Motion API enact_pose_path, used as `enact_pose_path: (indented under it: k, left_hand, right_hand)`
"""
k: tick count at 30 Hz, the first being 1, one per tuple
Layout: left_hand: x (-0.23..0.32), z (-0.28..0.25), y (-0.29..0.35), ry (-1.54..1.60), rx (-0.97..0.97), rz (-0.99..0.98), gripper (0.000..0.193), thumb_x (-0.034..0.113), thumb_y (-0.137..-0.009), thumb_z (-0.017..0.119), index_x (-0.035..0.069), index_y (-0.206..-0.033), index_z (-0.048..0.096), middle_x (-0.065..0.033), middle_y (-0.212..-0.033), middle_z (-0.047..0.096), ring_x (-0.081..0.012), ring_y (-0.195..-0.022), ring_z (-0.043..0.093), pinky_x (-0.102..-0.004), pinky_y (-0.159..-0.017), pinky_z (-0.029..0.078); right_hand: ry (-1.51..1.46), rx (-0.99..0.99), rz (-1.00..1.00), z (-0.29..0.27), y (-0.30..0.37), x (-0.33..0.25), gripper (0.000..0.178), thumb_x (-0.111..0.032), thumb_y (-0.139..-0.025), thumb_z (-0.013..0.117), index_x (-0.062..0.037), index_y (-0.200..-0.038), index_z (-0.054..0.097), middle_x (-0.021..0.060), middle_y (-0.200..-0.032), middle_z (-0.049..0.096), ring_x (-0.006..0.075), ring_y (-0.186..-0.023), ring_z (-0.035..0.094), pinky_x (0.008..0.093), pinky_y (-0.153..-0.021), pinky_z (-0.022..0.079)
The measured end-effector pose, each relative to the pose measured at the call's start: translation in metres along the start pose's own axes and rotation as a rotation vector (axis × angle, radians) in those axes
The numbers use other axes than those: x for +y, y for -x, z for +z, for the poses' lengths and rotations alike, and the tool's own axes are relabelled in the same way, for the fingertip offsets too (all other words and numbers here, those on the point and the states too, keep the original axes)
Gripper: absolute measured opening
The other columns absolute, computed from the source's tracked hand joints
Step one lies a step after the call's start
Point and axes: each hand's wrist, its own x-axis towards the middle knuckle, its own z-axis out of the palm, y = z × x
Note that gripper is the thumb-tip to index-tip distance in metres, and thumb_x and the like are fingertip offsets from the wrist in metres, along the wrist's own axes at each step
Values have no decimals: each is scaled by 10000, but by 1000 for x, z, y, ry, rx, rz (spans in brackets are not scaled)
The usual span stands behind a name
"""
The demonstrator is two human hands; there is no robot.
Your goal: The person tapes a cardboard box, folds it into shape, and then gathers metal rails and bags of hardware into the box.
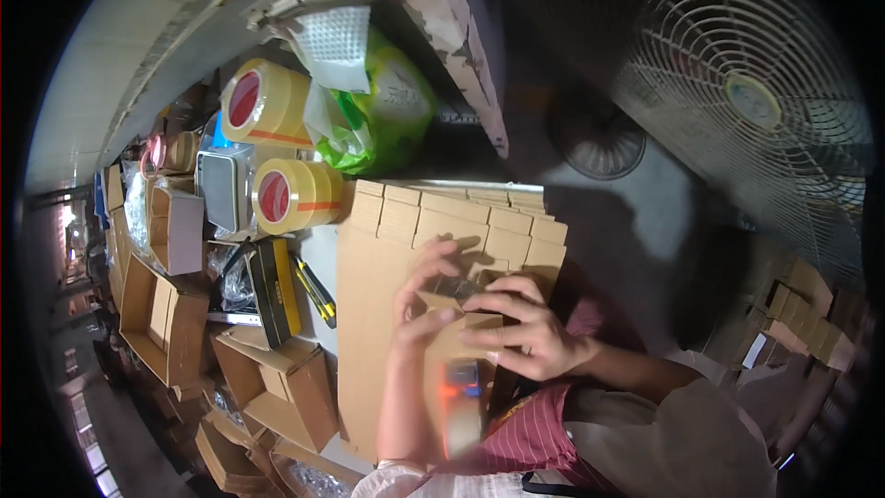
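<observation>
To your left, an open, rough-edged cardboard box [189, 337] stands near glossy clear-yellow tape rolls [318, 192]; crumpled clear plastic [318, 480] fills another box below. A utility knife [315, 290] lies just beside your flat cardboard stack [369, 332], beneath a soft green bag [392, 106]. Over the stack, your left hand [419, 304] curls its fingers and thumb around a small carton [447, 341]; your right hand [530, 332] grips its other side, fingers bent. Rightward stands a wire-caged fan [751, 101].
</observation>
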Motion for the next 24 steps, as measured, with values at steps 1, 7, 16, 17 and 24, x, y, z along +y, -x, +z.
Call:
enact_pose_path:
  k: [1, 7, 16, 17, 24]
  left_hand:
    - [-2, -4, -4, -13, -29, 105, 371, 166, -780, 728, 28, -1114, 645, -162, -1496, 486, -411, -1434, 421, -570, -1207, 281]
    - [-14, -4, 6, 128, 173, 151, 160, 112, -765, 714, 78, -894, 626, -151, -1458, 512, -421, -1495, 302, -628, -1227, 176]
    - [-20, -9, 13, 88, 237, 160, 157, 98, -741, 740, 78, -866, 646, -165, -1466, 503, -396, -1507, 291, -607, -1245, 134]
    - [-19, -7, 14, 71, 283, 141, 156, 96, -737, 746, 78, -858, 649, -163, -1471, 499, -386, -1509, 293, -595, -1250, 135]
    - [-29, -14, 9, -7, 282, 185, 167, 47, -735, 800, 87, -823, 663, -124, -1490, 496, -383, -1525, 272, -590, -1256, 124]
  right_hand:
    - [100, 2, -14, -3, -1, -6, 398, -112, -742, 697, -185, -1121, 795, 73, -1293, 652, 290, -1190, 533, 523, -1114, 327]
    - [216, -38, 40, -26, -25, 3, 450, -168, -706, 679, -14, -1127, 723, 105, -1108, 679, 282, -1177, 600, 629, -1191, 203]
    - [130, -636, 240, -27, -83, 23, 372, -137, -722, 735, 29, -1055, 711, 162, -1130, 700, 301, -1122, 647, 515, -1241, 244]
    - [68, -635, 274, -26, -84, 26, 401, -149, -741, 743, 37, -1094, 705, 176, -1169, 688, 331, -1132, 636, 479, -1237, 272]
    - [73, -903, 255, -29, -105, 50, 488, -292, -714, 805, 23, -1077, 720, 186, -1000, 700, 395, -1180, 545, 435, -1094, 394]
